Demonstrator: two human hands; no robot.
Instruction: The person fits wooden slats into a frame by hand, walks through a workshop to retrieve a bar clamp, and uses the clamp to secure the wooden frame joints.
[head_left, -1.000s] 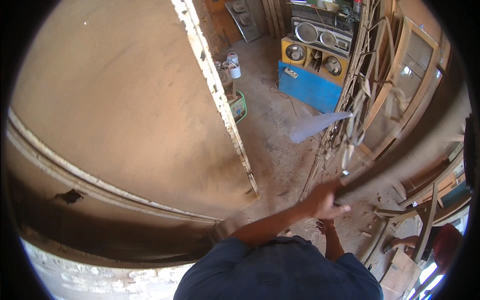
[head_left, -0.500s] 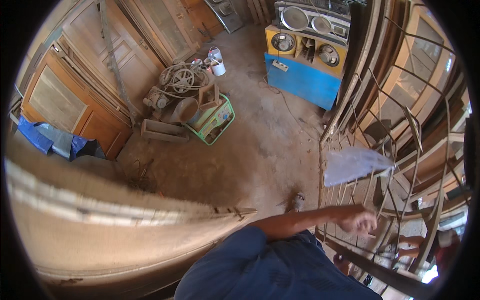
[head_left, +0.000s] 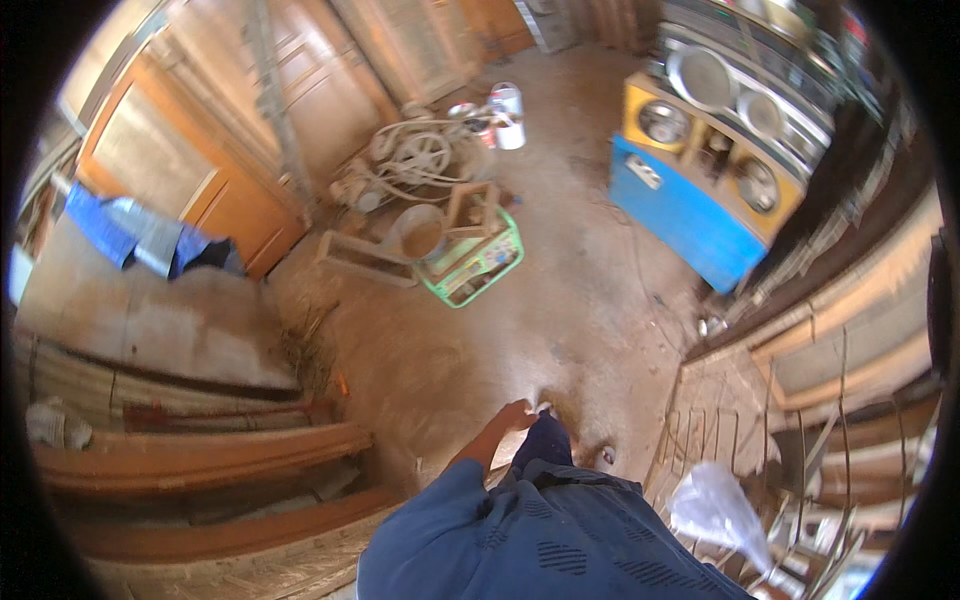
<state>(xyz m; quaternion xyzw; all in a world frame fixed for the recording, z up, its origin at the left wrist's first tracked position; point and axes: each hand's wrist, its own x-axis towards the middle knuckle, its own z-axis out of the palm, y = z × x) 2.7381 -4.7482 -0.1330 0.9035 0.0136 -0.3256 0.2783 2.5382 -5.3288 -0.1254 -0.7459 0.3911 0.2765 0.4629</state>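
Observation:
My left hand (head_left: pixel 516 414) hangs low in front of my body, above the dirt floor and beside my dark trouser leg (head_left: pixel 545 440). It is small and blurred, so its fingers cannot be made out, and no object shows in it. My right hand is out of view. A clear, whitish plastic bag (head_left: pixel 718 508) hangs by the metal grille (head_left: pixel 800 440) at the lower right, apart from my left hand.
A green-framed machine (head_left: pixel 478 270), a bucket (head_left: pixel 418 232) and a wheeled machine (head_left: pixel 425 155) stand on the floor ahead. White pails (head_left: pixel 508 125) are behind them. A blue and yellow speaker cabinet (head_left: pixel 690 205) stands right. Wooden doors (head_left: pixel 185 150) lean left; stacked timber (head_left: pixel 200 455) lies nearer.
My left arm has swung from the grille on the right back toward the middle, hand lowered. The view has turned; the room's things sit further right, and the plastic bag sits lower.

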